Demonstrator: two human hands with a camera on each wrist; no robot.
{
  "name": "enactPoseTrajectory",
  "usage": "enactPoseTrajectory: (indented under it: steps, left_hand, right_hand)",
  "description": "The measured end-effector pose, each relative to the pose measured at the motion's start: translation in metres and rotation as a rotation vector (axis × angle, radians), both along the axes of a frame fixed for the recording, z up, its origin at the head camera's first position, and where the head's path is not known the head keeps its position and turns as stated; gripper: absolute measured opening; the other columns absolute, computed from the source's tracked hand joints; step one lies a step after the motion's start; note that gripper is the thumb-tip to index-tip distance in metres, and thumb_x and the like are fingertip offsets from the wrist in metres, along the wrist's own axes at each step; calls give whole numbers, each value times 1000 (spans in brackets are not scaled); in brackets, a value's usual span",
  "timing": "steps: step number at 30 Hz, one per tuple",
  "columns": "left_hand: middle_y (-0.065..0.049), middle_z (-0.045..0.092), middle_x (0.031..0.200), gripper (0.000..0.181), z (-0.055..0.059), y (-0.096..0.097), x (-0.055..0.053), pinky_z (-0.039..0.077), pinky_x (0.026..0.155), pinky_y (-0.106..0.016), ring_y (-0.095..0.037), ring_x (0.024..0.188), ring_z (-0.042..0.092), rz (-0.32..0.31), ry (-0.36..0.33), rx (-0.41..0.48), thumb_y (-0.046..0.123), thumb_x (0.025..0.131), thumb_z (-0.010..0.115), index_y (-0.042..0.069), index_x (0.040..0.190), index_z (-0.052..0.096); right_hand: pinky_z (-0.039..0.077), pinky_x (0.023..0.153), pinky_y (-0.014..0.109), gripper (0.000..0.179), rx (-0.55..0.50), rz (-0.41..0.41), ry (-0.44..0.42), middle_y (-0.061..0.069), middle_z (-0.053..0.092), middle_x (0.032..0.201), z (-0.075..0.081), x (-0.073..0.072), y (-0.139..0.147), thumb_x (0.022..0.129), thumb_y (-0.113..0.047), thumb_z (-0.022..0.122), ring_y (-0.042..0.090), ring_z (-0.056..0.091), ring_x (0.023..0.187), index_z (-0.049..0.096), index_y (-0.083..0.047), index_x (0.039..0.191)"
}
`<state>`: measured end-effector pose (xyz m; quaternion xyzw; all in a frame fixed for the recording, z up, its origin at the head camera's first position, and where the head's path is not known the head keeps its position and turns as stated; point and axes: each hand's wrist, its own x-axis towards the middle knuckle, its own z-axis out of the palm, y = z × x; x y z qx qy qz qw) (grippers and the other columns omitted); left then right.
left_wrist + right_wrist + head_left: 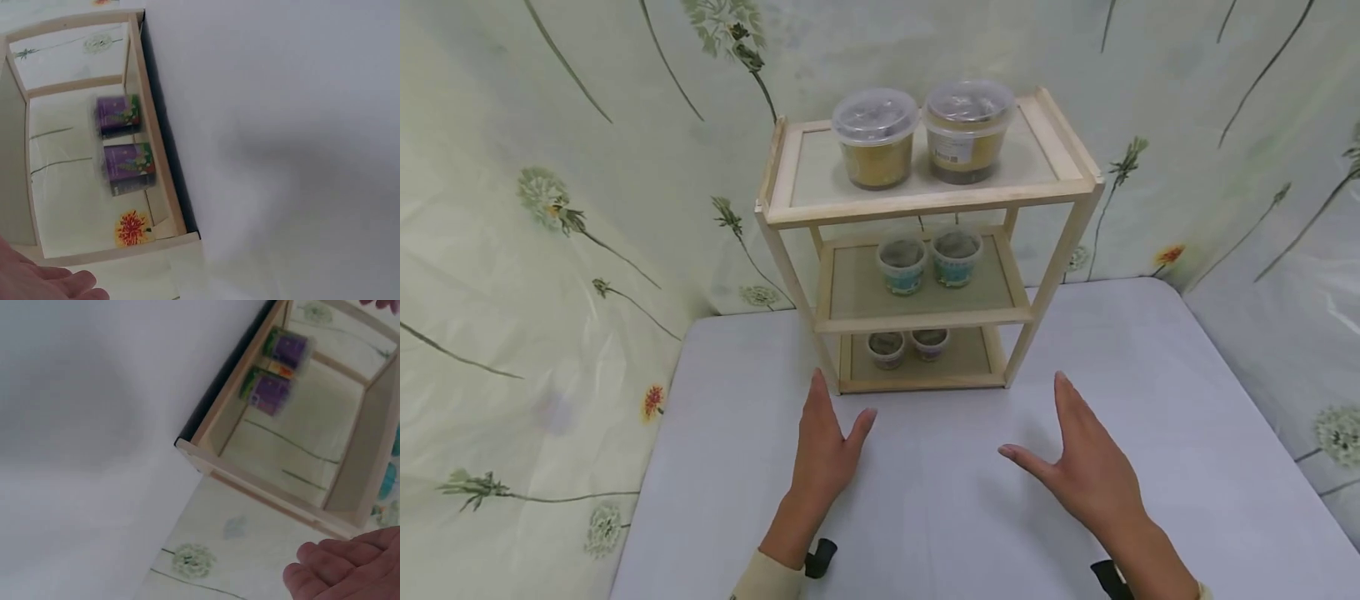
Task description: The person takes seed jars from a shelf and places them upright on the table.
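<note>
Fingers of the left hand [823,458] and right hand [1097,479] are extended, thumbs spread wide, gripping nothing, with the three-tier wooden shelf [925,322] upright ahead between them, long side crosswise, seemingly nearer the left. Lidded plastic tubs [877,142] top it, above turquoise-labelled cups [956,260] and purple-labelled cups [129,160]; nothing visible stands between hands and shelf.

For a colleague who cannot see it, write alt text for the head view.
A person's left hand and right hand, both empty, are held over a pale table before a three-tier wooden rack. Two clear-lidded tubs stand on top, two teal-labelled tubs in the middle, two bottom tubs below.
</note>
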<state>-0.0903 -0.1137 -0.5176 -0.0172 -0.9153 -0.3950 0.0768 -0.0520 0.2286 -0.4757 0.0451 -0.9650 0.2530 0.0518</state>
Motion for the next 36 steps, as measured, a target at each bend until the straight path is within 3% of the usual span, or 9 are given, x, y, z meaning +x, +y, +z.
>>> enactPoseTrajectory:
  steps: [8,14,19,27,36]
  left_hand:
    - [-18,13,173,100,16,-11,-21,22,125,-52,-30,158,15,42,39,112,61,103,56,7,167,1]
    - [-11,15,173,97,30,-9,-38,26,123,-55,-30,156,23,36,71,228,61,104,54,9,168,3]
    - [-12,23,169,93,40,-6,-49,30,120,-57,-28,153,28,4,129,287,55,105,55,10,168,4]
    - [-13,34,162,83,45,-7,-59,35,119,-50,-21,149,35,-14,198,323,44,107,57,11,168,11]
    - [-12,46,152,62,48,-5,-69,44,112,-51,-25,140,47,6,253,365,36,111,49,4,161,30]
  right_hand:
    - [41,102,71,127,-48,-39,34,23,22,170,12,-2,6,82,-61,83,48,33,149,6,-8,168]
    - [38,104,72,123,-138,-59,29,19,21,171,21,-3,11,84,-55,85,49,32,149,7,-12,169]
    - [32,110,71,122,-188,-58,31,18,20,172,28,-5,14,84,-52,86,47,28,152,8,-12,169]
    - [29,114,70,119,-252,-36,55,14,23,171,47,-10,19,84,-46,88,43,27,154,11,-17,169]
    - [26,117,67,118,-271,-24,101,9,30,169,83,-18,25,83,-40,91,34,26,156,12,-23,169]
